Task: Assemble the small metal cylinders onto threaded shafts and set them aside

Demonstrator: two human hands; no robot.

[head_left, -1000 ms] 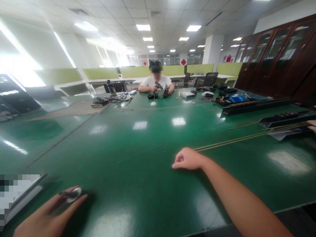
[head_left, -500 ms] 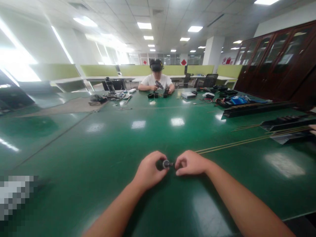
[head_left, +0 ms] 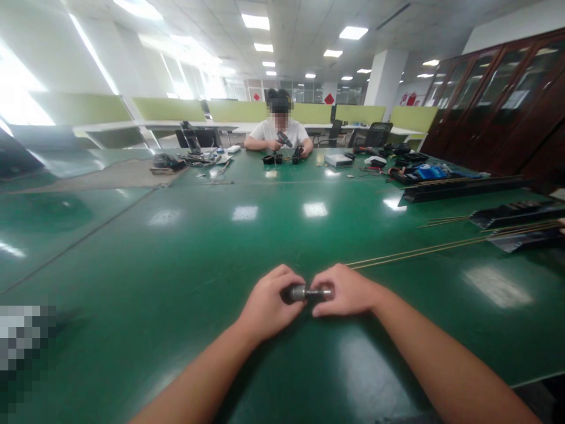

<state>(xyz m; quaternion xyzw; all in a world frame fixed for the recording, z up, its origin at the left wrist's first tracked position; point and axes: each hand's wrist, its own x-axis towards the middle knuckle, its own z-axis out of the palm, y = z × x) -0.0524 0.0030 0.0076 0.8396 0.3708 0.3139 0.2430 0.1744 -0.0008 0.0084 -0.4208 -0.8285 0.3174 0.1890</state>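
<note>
Left hand is clasping a metal piece, half-open right hand curling round its three-o'clock end (hold unclear); work is looking unfinished.

Silver-and-black metal cylinder between left grip and right grip, over flat green desk. Thin, straight brass-coloured rods off to the right; long black channel behind them.

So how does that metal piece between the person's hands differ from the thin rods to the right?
The metal piece is short and stubby; the thin rods are far longer and much narrower. The metal piece looks silver and dark, the thin rods golden. The left hand grasps the metal piece, while the thin rods stretch rightward from behind the right hand. Both look straight.
</note>
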